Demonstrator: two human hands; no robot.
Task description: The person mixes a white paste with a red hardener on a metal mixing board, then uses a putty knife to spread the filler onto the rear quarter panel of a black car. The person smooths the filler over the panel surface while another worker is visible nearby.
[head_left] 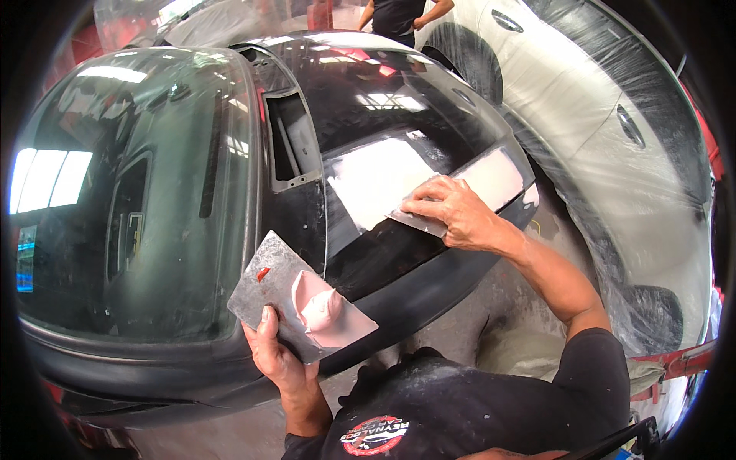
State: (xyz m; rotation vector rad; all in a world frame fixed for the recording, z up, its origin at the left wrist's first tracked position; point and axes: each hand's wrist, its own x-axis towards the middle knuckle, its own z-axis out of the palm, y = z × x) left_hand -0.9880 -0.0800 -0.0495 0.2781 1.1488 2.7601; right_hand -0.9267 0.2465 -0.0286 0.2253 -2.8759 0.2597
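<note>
Pinching a thin flat spreader (418, 222), the right grip (464, 216) sits over the dark car panel (383, 264), the blade projecting toward nine o'clock and seeming to touch the lower right corner of a large pale patch (376, 176). Judging by the surface, the coating is well advanced: that patch is broad and mostly continuous, and a second, pinker patch (494, 178) covers an area toward the panel's far end. Ragged, thinly smeared edges and a dark strip between the two suggest the finish is not yet even, and a good mound of pink paste (318, 308) is left unspread; whether any coat has hardened cannot be told.

From the right grip, the large patch lies at ten o'clock and the pinker one between one and two. At eight o'clock, well apart, the left grip (277, 354) clasps a grey plate (264, 287), thumb on top; the paste rests on it toward two o'clock of that thumb. Farther out from the right grip, a window opening (290, 142) is at ten o'clock, a plastic-wrapped pale car (583, 115) at two, and another person (392, 19) at eleven.
</note>
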